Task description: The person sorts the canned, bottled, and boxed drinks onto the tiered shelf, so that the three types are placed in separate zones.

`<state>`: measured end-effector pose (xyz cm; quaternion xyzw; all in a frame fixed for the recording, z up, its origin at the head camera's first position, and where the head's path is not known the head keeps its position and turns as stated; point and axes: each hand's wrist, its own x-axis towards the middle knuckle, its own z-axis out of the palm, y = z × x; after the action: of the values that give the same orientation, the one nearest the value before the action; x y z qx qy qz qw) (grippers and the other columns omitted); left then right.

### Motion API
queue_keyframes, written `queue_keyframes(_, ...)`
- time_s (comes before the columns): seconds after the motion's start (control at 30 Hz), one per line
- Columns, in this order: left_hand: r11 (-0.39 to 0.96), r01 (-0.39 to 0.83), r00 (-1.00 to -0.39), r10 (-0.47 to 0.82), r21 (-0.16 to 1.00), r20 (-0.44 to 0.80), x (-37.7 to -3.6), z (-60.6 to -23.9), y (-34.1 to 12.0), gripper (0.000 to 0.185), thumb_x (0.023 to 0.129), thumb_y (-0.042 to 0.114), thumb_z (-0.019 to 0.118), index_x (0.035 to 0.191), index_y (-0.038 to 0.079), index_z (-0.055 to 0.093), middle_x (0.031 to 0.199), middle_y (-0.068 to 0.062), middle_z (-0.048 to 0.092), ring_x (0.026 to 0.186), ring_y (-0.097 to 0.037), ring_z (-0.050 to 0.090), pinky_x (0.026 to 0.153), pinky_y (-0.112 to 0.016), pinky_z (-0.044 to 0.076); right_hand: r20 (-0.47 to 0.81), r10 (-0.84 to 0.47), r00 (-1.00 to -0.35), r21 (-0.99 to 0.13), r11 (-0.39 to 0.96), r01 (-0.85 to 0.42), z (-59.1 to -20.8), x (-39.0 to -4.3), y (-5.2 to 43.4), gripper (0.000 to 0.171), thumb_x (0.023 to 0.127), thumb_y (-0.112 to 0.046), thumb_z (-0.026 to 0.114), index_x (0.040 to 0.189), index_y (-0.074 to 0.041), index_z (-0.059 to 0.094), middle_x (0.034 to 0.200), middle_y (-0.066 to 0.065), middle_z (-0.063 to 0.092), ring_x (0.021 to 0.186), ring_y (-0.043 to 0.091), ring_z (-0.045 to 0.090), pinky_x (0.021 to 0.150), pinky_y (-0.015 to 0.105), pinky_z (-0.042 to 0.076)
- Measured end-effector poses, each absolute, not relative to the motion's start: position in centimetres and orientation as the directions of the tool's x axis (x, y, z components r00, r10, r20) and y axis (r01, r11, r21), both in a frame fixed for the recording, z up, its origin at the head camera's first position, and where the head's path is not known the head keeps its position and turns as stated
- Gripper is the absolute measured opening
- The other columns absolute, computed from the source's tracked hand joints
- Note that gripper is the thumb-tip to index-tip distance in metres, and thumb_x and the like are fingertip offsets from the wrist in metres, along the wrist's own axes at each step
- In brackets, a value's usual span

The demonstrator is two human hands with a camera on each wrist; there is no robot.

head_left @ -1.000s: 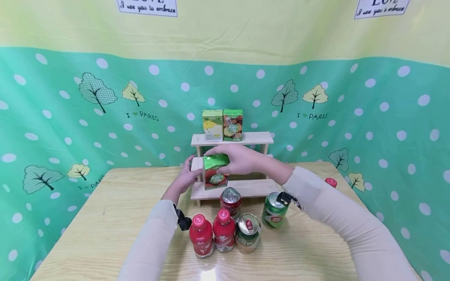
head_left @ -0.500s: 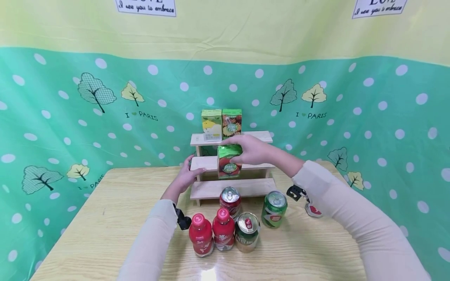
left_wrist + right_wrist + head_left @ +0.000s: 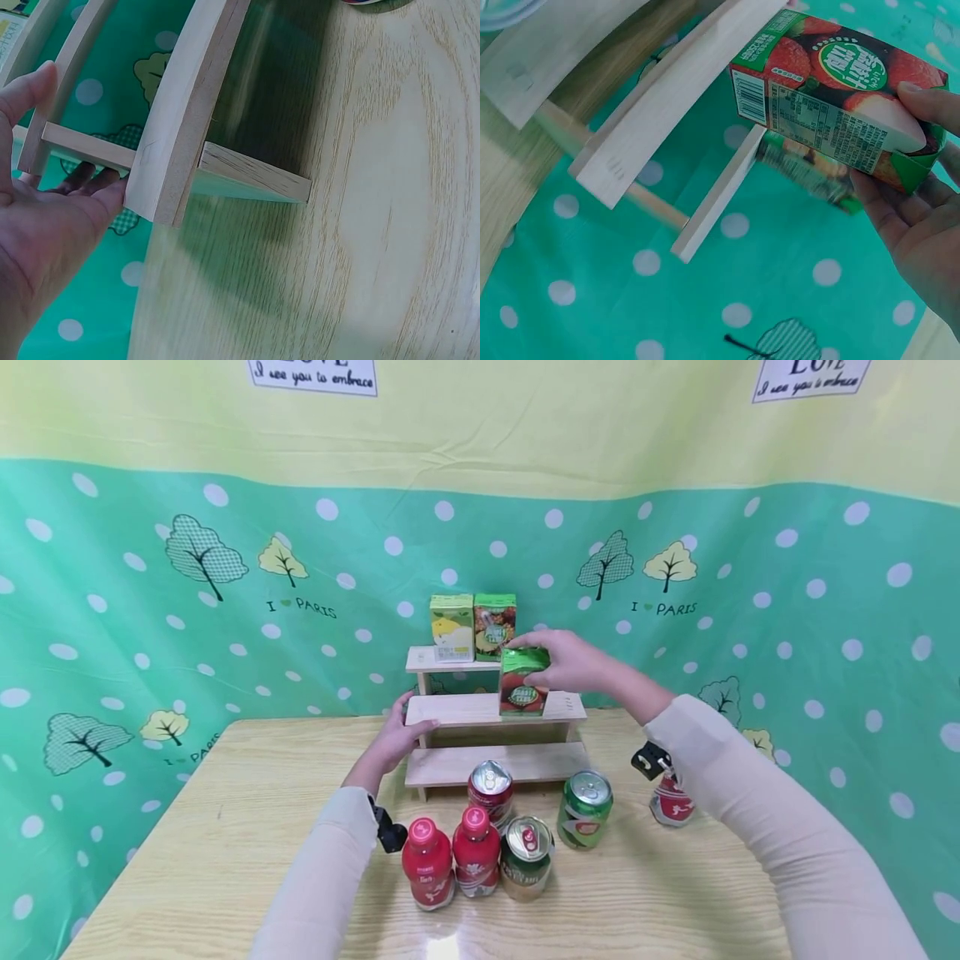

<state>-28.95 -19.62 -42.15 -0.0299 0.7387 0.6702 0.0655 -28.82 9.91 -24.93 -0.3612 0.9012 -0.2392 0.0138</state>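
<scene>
The right hand [image 3: 570, 662] grasped a red cardboard juice carton with a green top [image 3: 521, 697] by its upper end, thumb on the printed front, probably to leave the base free. The carton was upright at the pale wooden three-tier rack's [image 3: 453, 710] middle shelf, right of centre; whether its base touched the wood could not be told. At its 8 o'clock, the left hand [image 3: 393, 739] held the end of that shelf, thumb in front, seemingly to steady the light frame.

At the carton's 11 o'clock, a yellow-green pear-printed carton [image 3: 452, 631] and a green-and-brown fruit-printed carton [image 3: 495, 625] stood side by side on the top shelf, faces forward as if for display.

Nearer the person, drinks stood on the wood-grain table [image 3: 225, 810], crowding the rack's front: two red capped bottles [image 3: 429, 864] at 7 o'clock, a silver-topped red can [image 3: 491, 785] between 6 and 7, a dark green-and-gold can [image 3: 527, 864] at 6, and a bright green can [image 3: 585, 810] at 5. At 4, the right sleeve [image 3: 720, 760] partly hid another red bottle [image 3: 671, 806].
</scene>
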Motion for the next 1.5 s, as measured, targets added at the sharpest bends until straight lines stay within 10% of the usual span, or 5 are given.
queue_keyframes(0.97,0.107,-0.144,-0.988,0.035,0.984,-0.149,-28.8,-42.4,-20.1,0.089,0.088,0.018,0.063,0.150,0.022,-0.001,0.153,-0.022,0.017,0.137,-0.041,0.027,0.111,-0.056,0.024,0.114,-0.463,-0.879,-0.507,0.734,-0.452,-23.5,-33.1,13.1,0.056,0.085,-0.013,0.065,0.138,-0.012,0.045,0.132,0.015,0.052,0.115,0.031,0.051,0.092,0.047,0.046)
queue_keyframes(1.5,0.124,-0.145,-0.986,0.067,0.982,-0.154,-27.0,-39.8,-19.1,0.086,0.090,0.014,0.060,0.150,0.015,-0.001,0.152,-0.025,0.016,0.136,-0.042,0.027,0.110,-0.056,0.025,0.147,-0.405,-0.902,-0.551,0.724,-0.415,-23.6,-35.1,12.7,0.056,0.090,-0.009,0.058,0.143,-0.014,0.038,0.139,0.015,0.045,0.095,0.028,0.055,0.073,0.037,0.047)
